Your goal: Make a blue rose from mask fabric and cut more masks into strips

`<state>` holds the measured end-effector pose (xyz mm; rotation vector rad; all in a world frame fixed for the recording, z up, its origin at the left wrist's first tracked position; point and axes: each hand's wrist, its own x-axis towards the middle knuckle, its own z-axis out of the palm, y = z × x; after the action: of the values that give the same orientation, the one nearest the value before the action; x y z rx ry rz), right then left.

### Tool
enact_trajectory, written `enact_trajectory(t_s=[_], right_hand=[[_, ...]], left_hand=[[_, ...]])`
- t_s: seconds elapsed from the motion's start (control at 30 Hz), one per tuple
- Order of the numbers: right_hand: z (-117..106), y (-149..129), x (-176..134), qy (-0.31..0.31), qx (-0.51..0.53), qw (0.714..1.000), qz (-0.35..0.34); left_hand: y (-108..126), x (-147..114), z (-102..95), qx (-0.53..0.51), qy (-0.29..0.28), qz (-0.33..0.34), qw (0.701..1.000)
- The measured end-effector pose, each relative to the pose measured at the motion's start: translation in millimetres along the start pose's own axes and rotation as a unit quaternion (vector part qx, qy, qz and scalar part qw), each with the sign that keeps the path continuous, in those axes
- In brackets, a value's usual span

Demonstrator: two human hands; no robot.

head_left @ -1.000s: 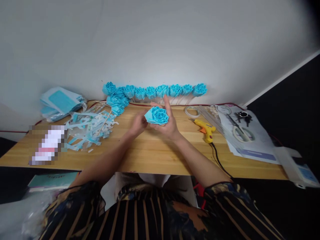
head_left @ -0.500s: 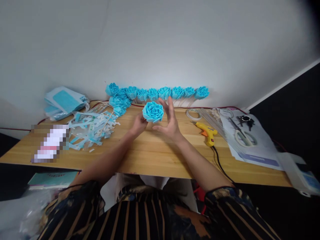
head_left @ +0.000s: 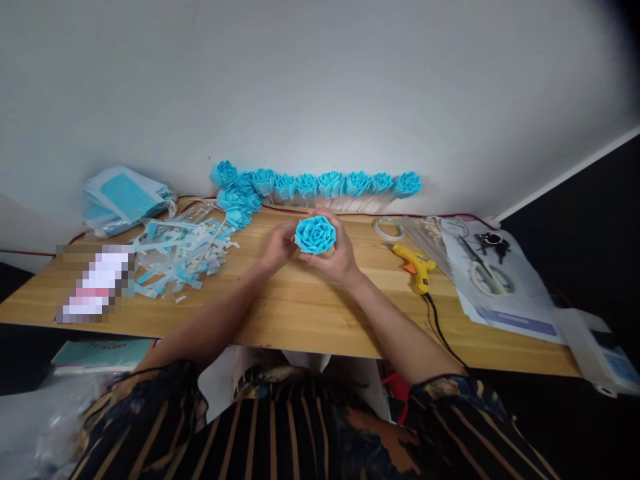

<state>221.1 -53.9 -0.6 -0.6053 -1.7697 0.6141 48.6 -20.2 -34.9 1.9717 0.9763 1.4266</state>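
Observation:
Between my hands, above the middle of the table, a blue handmade flower (head_left: 315,235) faces up toward me. My right hand (head_left: 340,257) curves around its right side, thumb in front and fingers behind, cupping the petals. On the left, my left hand (head_left: 281,247) is closed just beneath the bloom's edge; the part it grips, likely the stem, is hidden by the petals and fingers. A row of similar blue flowers (head_left: 331,183) leans along the wall behind, with more piled at the row's left end.
A yellow glue gun (head_left: 417,265) lies on the wooden table (head_left: 295,320) to the right, its black cord trailing off the front edge. Scissors (head_left: 487,270) and keys rest on papers beyond it. Left are blue and white scraps (head_left: 185,257), stacked face masks (head_left: 125,197) and a blurred-out rectangle.
My right hand has closed in from an open, spread pose to cup the flower. The flower has shifted slightly right and down between both hands.

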Motion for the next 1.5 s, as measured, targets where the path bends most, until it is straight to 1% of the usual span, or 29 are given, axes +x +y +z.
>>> enact_trajectory(t_s=[0.1,0.2,0.27,0.4,0.47,0.57,0.63,0.7,0.77,0.83,0.93,1.0,1.07,1.13,1.17,1.23,1.3,1.37,1.43,1.5], right_hand=[[1.2,4.5,-2.0,0.023,0.004,1.000,0.005],[0.4,8.5,-3.4,0.034,0.014,0.999,0.017],[-2.1,8.5,-2.6,0.015,0.020,1.000,0.007],[-9.1,3.5,2.5,-0.039,0.029,0.999,-0.023],[-10.9,1.5,4.7,-0.044,0.029,0.998,-0.030],[-10.0,1.6,4.8,-0.050,0.036,0.997,-0.035],[-7.8,3.1,3.2,-0.056,0.040,0.997,-0.022],[-5.6,4.3,1.4,-0.049,0.041,0.998,0.008],[-4.4,4.0,0.6,-0.029,0.039,0.998,0.037],[-4.0,1.7,1.0,-0.014,0.033,0.998,0.048],[-3.7,-3.2,2.7,-0.007,0.013,1.000,0.020],[-2.8,-4.9,3.3,0.003,0.005,1.000,0.000],[-1.5,-4.5,3.3,0.024,0.007,1.000,0.010],[-0.5,-2.6,2.8,0.041,0.028,0.998,0.038],[-0.4,-1.7,2.7,0.041,0.043,0.997,0.049],[-1.6,-0.7,2.5,0.022,0.070,0.996,0.054],[-4.5,-1.2,2.7,-0.002,0.083,0.996,0.045],[-8.3,-2.6,3.3,-0.003,0.086,0.996,0.031],[-12.2,-3.0,4.6,0.023,0.076,0.997,0.019],[-15.6,-1.3,6.4,0.067,0.050,0.996,0.020]], left_hand=[[-0.1,1.1,0.3,-0.002,0.000,0.032,0.999],[-3.3,2.0,0.5,0.004,-0.001,0.041,0.999],[-7.4,2.1,0.8,0.002,0.011,0.032,0.999],[-14.2,0.5,1.8,-0.006,0.053,0.005,0.999],[-14.0,-0.9,2.4,-0.003,0.043,-0.002,0.999],[-10.7,-2.3,2.8,0.002,0.002,-0.006,1.000],[-9.1,-2.7,2.7,-0.009,-0.028,0.000,1.000],[-9.1,-2.9,2.8,-0.022,-0.046,0.008,0.999],[-10.4,-3.4,3.3,-0.032,-0.044,0.017,0.998],[-11.7,-4.3,3.9,-0.037,-0.041,0.015,0.998],[-11.5,-4.9,4.3,-0.036,-0.050,-0.005,0.998],[-10.2,-3.8,3.5,-0.023,-0.045,-0.010,0.999],[-9.1,-1.3,1.8,0.006,-0.025,0.004,1.000],[-9.1,1.9,-0.8,0.041,0.006,0.026,0.999],[-9.6,3.4,-2.3,0.058,0.019,0.034,0.998],[-11.5,6.0,-5.3,0.087,0.034,0.040,0.995],[-13.7,7.5,-7.7,0.106,0.032,0.040,0.993],[-15.7,8.1,-9.1,0.110,0.028,0.037,0.993],[-18.0,8.2,-9.7,0.107,0.030,0.031,0.993],[-21.7,8.2,-9.6,0.117,0.040,0.030,0.992]])
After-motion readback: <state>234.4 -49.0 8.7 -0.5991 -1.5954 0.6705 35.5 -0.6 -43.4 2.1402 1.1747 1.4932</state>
